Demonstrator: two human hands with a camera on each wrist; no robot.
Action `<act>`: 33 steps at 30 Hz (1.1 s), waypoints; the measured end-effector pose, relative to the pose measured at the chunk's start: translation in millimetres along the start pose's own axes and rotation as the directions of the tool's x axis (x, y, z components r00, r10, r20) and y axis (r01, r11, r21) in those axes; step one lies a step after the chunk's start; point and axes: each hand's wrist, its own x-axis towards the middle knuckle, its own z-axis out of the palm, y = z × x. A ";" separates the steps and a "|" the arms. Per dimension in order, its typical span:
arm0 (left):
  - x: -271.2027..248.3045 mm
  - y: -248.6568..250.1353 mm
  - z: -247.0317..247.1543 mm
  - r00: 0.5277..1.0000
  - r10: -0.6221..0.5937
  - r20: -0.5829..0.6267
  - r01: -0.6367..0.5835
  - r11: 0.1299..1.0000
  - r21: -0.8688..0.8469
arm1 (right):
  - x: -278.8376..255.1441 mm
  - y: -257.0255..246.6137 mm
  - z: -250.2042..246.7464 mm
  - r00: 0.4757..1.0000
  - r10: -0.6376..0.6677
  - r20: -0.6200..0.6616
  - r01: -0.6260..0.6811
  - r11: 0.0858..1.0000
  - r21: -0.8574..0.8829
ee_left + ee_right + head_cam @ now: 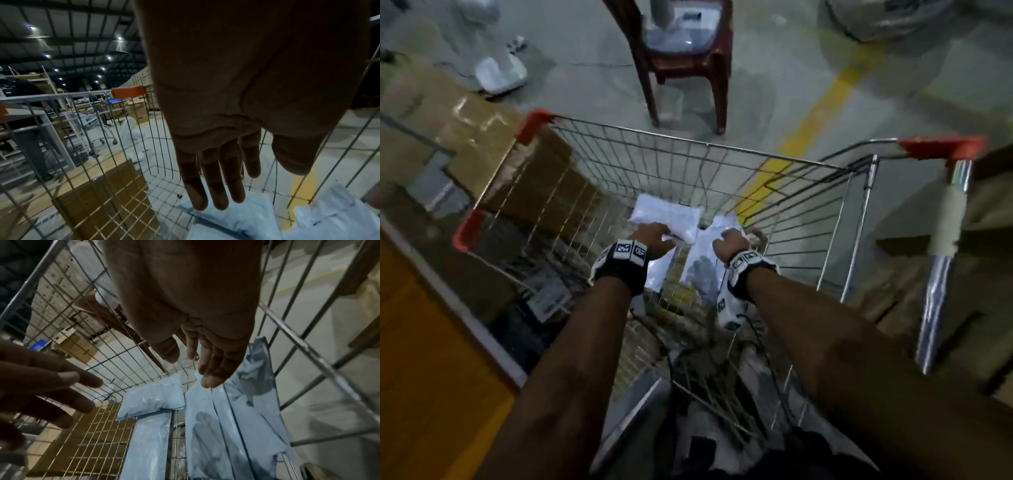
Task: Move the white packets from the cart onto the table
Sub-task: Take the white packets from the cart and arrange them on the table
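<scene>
Several white packets lie on the floor of the wire cart (688,141): a small puffy packet (671,217) at the far end and larger flat ones (705,263) beside it. My left hand (654,236) reaches down over the puffy packet, fingers straight and spread, holding nothing. In the left wrist view my left hand (226,178) hovers just above the packets (236,220). My right hand (732,240) is down over the crumpled packets. In the right wrist view my right hand (191,368) has relaxed fingers, their tips just above a packet (236,418), gripping nothing.
Cardboard boxes (482,144) stand against the cart's left side. An orange-brown surface with a pale edge (431,342) runs along the near left. A dark red chair (688,61) stands beyond the cart. The cart handle (945,222) is at the right.
</scene>
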 end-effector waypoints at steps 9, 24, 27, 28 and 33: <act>63.7 -12.9 52.8 0.999 -0.045 0.000 0.045 0.984 -0.171 | 28.3 24.4 28.2 0.976 0.172 -0.131 -0.160 0.982 0.101; 141.5 -56.1 73.4 0.973 0.001 -0.233 0.014 0.998 0.063 | 22.4 15.3 27.3 0.942 0.242 -0.234 -0.257 0.966 -0.032; 149.2 -62.4 74.6 0.987 0.022 -0.158 -0.004 0.994 0.113 | 16.9 15.2 25.2 0.935 0.257 -0.243 -0.258 0.966 0.029; 150.3 -63.3 74.5 0.989 0.023 -0.149 -0.005 0.993 0.120 | 14.9 15.0 24.9 0.932 0.263 -0.248 -0.255 0.965 0.065; 146.0 -70.6 73.4 0.993 -0.013 -0.120 0.044 0.965 0.259 | 8.3 -3.5 29.2 0.929 0.187 -0.320 -0.106 0.961 0.254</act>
